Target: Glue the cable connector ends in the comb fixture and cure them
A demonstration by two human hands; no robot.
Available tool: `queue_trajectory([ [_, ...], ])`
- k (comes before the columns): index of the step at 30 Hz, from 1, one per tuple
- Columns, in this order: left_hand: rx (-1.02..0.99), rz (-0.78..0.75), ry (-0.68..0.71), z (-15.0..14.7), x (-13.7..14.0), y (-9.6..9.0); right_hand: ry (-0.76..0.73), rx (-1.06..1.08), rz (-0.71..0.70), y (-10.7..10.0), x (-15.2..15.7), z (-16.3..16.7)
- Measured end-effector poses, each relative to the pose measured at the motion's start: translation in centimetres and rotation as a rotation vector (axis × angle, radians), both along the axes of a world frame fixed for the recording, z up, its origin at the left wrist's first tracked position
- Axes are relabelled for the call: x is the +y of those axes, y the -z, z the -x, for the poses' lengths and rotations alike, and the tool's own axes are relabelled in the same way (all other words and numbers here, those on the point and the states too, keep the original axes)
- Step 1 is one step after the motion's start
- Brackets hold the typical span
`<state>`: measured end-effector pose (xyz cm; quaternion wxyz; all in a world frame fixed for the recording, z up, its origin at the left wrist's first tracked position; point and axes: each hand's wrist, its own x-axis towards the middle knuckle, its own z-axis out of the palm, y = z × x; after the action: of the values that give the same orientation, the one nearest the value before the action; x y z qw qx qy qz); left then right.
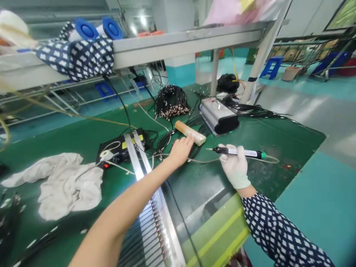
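Observation:
My bare left hand (181, 150) reaches forward over the bench, its fingers against the near side of a tan and whitish block (185, 128) that looks wrapped in clear plastic. Part of the grip is hidden by the hand. In my gloved right hand (235, 166) is a pen-shaped soldering iron (241, 152) with a black front, white label and green end. Its thin tip points left, toward the block, and a pale cable leaves its rear. Near my left forearm lies a long metal jig (164, 218) with a row of black wires across it.
Bundled black wires (171, 100) stand at the bench's back. A silver and black case (219, 115) sits right of them. On the left are a black box (119, 148) with a red light and a crumpled white cloth (69, 185). A raised shelf (178, 50) crosses behind.

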<state>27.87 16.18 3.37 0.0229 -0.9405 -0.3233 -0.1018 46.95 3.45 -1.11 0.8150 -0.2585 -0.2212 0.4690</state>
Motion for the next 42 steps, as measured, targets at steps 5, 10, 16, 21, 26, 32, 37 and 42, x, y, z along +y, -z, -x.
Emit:
queue_trajectory([
  [5,-0.181,0.114,0.044,-6.4,3.7,1.4,0.006,0.014,0.002,-0.3,-0.9,-0.5],
  [10,-0.556,0.215,-0.063,-2.9,2.8,-1.3,-0.001,0.078,-0.017,-1.3,-1.9,-1.3],
  [16,-1.546,0.901,-0.364,9.6,-3.3,-3.9,-0.021,0.132,-0.034,-1.7,-2.4,-0.5],
  [21,-2.047,1.274,-0.558,15.6,-8.9,-2.0,-0.135,0.069,-0.014,-2.2,-2.8,4.0],
  [26,-2.336,1.446,-0.612,16.8,-11.4,-1.4,-0.204,-0.078,-0.019,-2.9,-3.7,9.5],
  [32,-2.381,1.470,-0.587,17.9,-13.2,-0.8,-0.236,-0.326,-0.051,-3.5,-3.9,13.8],
  [37,-2.320,1.531,-0.587,18.0,-14.7,0.2,-0.327,-0.509,0.114,-3.3,-3.9,16.0],
  [42,-2.175,1.546,-0.518,17.7,-16.3,1.1,-0.456,-0.437,0.163,-2.9,-2.5,16.7],
])
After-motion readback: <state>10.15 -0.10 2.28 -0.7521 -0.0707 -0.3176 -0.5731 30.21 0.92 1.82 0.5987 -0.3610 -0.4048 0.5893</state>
